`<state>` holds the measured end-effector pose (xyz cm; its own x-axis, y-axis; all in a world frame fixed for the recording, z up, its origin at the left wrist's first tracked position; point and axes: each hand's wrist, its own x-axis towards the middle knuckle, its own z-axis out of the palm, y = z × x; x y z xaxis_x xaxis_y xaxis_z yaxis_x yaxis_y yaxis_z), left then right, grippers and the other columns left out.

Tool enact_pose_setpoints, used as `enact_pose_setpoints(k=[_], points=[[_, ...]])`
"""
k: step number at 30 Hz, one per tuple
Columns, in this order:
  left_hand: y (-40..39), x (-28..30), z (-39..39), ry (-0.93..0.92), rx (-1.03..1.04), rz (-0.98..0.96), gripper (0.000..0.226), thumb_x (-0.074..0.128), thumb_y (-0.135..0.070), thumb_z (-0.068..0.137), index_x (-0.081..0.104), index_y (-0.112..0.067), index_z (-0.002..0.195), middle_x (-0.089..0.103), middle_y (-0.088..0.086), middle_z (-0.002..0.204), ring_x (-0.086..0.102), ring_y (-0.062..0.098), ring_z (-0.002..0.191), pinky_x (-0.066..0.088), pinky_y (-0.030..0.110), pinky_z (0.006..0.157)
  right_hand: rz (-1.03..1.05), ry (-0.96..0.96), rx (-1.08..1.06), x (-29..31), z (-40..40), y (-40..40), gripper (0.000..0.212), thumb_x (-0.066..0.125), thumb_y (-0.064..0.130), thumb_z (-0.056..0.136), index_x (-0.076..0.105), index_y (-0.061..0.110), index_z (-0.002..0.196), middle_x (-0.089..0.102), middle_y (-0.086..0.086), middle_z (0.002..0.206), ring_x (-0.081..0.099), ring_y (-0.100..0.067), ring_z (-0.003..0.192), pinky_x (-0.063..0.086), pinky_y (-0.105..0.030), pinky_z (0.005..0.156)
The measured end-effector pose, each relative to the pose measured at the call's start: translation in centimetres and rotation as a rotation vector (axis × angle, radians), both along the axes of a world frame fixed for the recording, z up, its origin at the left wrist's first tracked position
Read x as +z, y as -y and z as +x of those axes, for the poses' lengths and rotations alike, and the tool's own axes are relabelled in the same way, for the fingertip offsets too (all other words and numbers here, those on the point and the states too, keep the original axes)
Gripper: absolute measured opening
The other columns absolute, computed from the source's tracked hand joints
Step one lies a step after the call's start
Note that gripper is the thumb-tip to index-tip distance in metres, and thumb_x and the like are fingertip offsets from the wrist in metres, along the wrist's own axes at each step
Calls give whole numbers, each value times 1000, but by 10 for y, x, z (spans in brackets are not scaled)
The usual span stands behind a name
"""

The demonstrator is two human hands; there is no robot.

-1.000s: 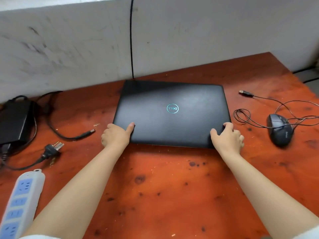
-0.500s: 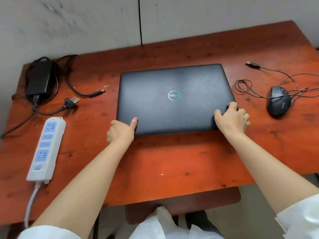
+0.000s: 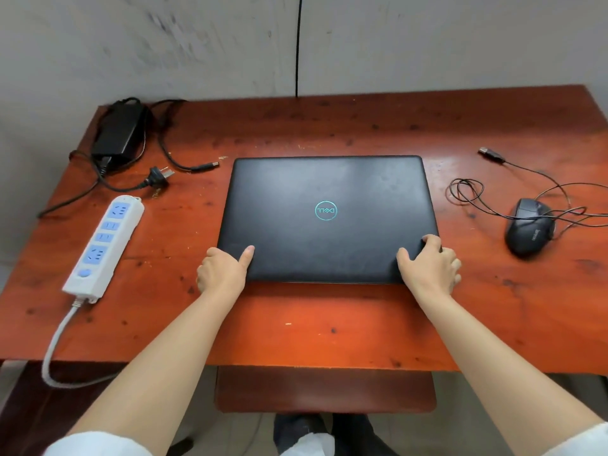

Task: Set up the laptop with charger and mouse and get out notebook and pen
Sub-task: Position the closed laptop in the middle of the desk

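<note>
A closed black laptop lies flat in the middle of the red-brown wooden table. My left hand grips its near left corner, thumb on the lid. My right hand grips the near right corner, fingers on the lid. The black charger brick with its tangled cable lies at the back left; its wall plug and barrel tip lie loose on the table. A black wired mouse sits to the right, its USB plug lying free. No notebook or pen is in view.
A white and blue power strip lies along the left side, its white cord dropping over the front edge. A black cable runs up the grey wall behind. A red-brown stool seat stands under the table's front edge.
The laptop has come toward the table's front edge with both hands on its near corners. The view has pulled back and tilted down, showing the whole table and the stool.
</note>
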<state>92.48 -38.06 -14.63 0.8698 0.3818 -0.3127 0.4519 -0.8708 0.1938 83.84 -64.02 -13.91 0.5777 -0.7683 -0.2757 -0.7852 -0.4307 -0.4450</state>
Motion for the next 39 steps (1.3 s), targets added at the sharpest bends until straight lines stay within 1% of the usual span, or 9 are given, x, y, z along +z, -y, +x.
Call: enact_pose_setpoints(k=[12,21,23,25,27,29,32,35,39], points=[[-6,-6,14,-15,-100,101,69,44,-57,86,45,7,112,58,27,119,54,42,111,45,44,90,-52,-18,2,-9,2,-9,49,54,29,87,39,8,129,41,-27,131,35,-42,121,31,-48,101],[-9,-2,16,-112,-346,404,68,26,-60,90,53,0,109,67,13,107,62,29,99,43,31,83,-269,-4,72,-22,-7,-21,49,57,25,87,44,0,127,44,-34,124,44,-45,106,35,-50,91],[-10,-1,15,-126,-357,378,68,28,-59,91,52,1,112,67,14,109,62,29,100,44,31,84,-258,-27,69,-20,-7,-23,49,56,24,88,43,0,128,43,-35,126,43,-46,109,34,-51,94],[-13,1,16,-126,-381,346,67,29,-58,91,51,1,113,66,14,110,62,30,102,45,31,85,-265,-74,92,-17,-6,-25,49,53,23,90,41,0,131,36,-35,135,37,-45,121,27,-54,102],[-21,6,18,-129,-450,333,63,31,-57,91,51,-2,112,66,13,111,61,29,104,45,32,84,-287,-91,175,-11,-2,-30,49,53,19,90,40,0,133,28,-33,144,26,-42,134,18,-58,109],[-32,14,17,-110,-546,358,56,31,-54,93,52,-5,112,64,11,114,59,28,106,46,33,83,-305,-55,302,-3,7,-40,49,57,16,87,44,-1,131,29,-30,146,24,-41,137,17,-59,109],[-48,27,10,-46,-579,307,43,36,-41,95,44,-7,120,57,11,123,53,27,113,47,37,88,-300,22,506,13,26,-70,42,59,15,85,53,-2,123,43,-26,140,33,-38,134,25,-55,108],[-71,39,-1,17,-553,221,52,40,-30,95,27,-6,139,46,11,136,44,27,124,42,37,100,-233,146,720,27,49,-108,29,58,8,83,61,-6,108,60,-23,121,51,-35,119,38,-47,99],[-114,58,-20,75,-440,203,36,44,-26,93,46,-8,124,51,9,129,47,25,120,42,35,98,-219,176,1043,41,73,-165,28,48,15,89,59,2,111,61,-12,121,51,-27,117,39,-35,95]])
